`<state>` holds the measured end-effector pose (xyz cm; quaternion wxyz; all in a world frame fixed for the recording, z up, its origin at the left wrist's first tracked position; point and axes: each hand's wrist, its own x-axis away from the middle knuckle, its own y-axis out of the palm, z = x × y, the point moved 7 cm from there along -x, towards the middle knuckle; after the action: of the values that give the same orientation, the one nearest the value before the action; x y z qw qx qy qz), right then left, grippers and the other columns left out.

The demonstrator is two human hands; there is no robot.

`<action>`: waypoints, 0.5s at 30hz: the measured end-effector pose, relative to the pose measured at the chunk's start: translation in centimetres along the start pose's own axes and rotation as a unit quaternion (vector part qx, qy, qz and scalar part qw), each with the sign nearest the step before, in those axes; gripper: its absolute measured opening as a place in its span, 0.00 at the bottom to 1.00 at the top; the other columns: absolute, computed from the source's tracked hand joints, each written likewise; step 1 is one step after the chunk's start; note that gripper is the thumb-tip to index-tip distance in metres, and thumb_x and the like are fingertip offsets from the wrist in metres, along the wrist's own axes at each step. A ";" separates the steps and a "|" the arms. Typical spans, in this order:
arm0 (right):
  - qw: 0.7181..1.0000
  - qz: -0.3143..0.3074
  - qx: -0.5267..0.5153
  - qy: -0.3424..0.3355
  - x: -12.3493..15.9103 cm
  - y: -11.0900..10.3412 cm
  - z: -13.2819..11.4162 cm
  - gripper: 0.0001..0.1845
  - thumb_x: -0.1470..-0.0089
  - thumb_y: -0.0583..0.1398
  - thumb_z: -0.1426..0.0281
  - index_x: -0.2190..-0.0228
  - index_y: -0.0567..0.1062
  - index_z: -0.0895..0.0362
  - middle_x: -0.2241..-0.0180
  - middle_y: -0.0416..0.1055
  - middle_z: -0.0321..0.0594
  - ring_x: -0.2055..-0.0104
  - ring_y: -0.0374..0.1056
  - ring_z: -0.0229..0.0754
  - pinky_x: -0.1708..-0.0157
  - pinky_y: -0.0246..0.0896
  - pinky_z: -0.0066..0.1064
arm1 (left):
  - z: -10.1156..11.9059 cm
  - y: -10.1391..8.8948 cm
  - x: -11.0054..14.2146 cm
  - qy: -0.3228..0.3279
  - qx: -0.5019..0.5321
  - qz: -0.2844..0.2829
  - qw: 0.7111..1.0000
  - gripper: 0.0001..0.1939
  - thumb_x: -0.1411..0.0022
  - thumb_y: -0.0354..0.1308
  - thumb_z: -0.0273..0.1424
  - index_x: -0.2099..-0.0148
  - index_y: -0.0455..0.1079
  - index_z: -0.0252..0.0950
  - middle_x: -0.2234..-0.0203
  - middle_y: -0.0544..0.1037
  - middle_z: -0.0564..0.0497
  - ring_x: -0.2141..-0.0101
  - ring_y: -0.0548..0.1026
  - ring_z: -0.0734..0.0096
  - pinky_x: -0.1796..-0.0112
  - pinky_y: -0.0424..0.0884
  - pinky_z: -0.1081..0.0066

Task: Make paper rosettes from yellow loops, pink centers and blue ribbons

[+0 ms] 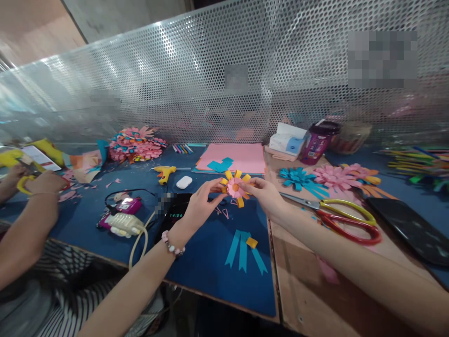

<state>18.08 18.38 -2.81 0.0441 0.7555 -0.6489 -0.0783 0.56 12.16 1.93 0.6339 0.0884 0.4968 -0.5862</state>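
Both my hands hold up a small paper flower (pixel 235 187) with a pink centre and yellow-orange looped petals, just above the blue mat (pixel 210 262). My left hand (pixel 200 204) pinches its left edge between thumb and fingers. My right hand (pixel 264 193) pinches its right edge. A beaded bracelet is on my left wrist. Below the flower lie blue paper strips (pixel 242 252) with a small orange piece on them.
Yellow and red scissors (pixel 342 216) lie right of my right hand, near blue (pixel 298 179) and pink paper flowers (pixel 336 177). A pink paper stack (pixel 233 158), glue gun (pixel 164 173), white case (pixel 184 182) and phone (pixel 410 227) are around. Another person's hands (pixel 38 185) work at the left.
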 end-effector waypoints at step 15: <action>1.000 0.008 0.020 0.002 0.2 0.0 0.1 0.22 0.65 0.70 0.55 0.75 0.71 0.58 0.75 0.68 0.34 0.72 0.62 0.36 0.73 0.53 0.29 | -0.3 0.2 0.0 -0.013 0.001 -0.008 1.000 0.21 0.40 0.60 0.32 0.46 0.63 0.39 0.60 0.76 0.49 0.61 0.78 0.70 0.56 0.77 0.64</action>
<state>18.09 18.17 -2.89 0.0309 0.7512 -0.6563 -0.0634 0.58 12.47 1.64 0.6354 0.0775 0.4882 -0.5932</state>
